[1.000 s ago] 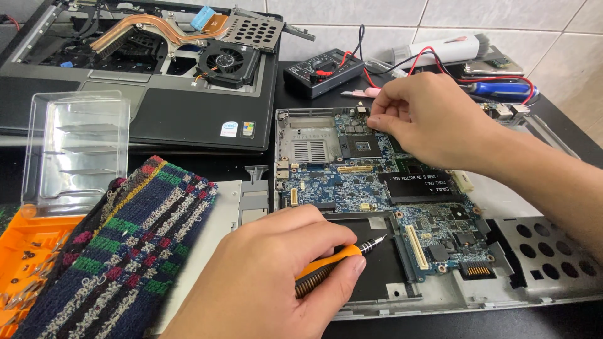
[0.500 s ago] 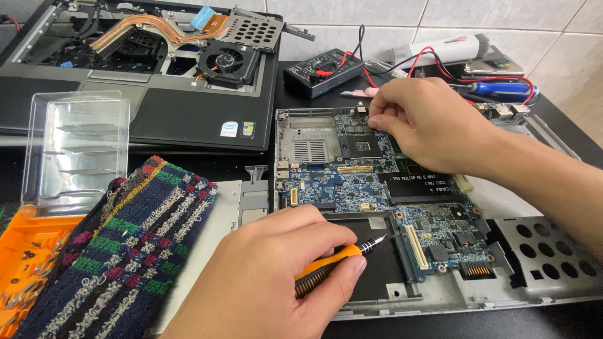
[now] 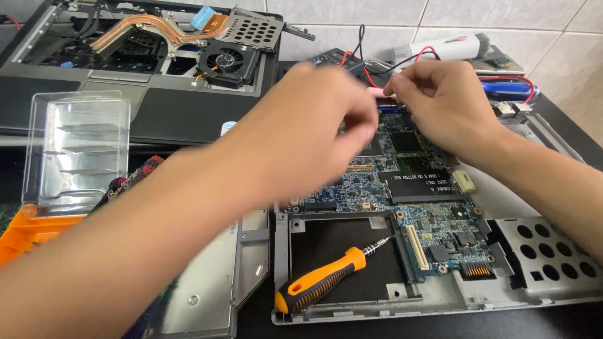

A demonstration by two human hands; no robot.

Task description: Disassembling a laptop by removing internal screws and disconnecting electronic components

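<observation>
A small pink tool (image 3: 375,92) is pinched between the fingertips of the right hand (image 3: 443,100), over the far edge of the blue circuit board (image 3: 408,188). Its near end is hidden behind the left hand (image 3: 314,125), which is raised above the board with the fingers curled loosely; it is blurred, and whether its grip closes on the pink tool or on anything else cannot be told. The right grip is closed on the pink tool.

The board is seated in an opened silver laptop base (image 3: 540,276), with a black label plate (image 3: 427,186) near its middle and a perforated metal bay at the right. An orange-and-black screwdriver (image 3: 326,279) is laid in the empty black bay at the near side of the base, held by neither hand, its tip pointing towards the board.

To the left of the base a grey metal drive (image 3: 213,282) is seen, partly covered by the left forearm. Further left a clear plastic case (image 3: 75,150) is stood over an orange tray (image 3: 31,229). At the back a second dismantled laptop (image 3: 157,75) is laid open, showing a copper heat pipe (image 3: 151,28) and a round fan (image 3: 229,61). Red and black leads (image 3: 377,63) and a white tool (image 3: 440,47) are lying at the far side of the dark tabletop (image 3: 553,107), against the tiled wall.
</observation>
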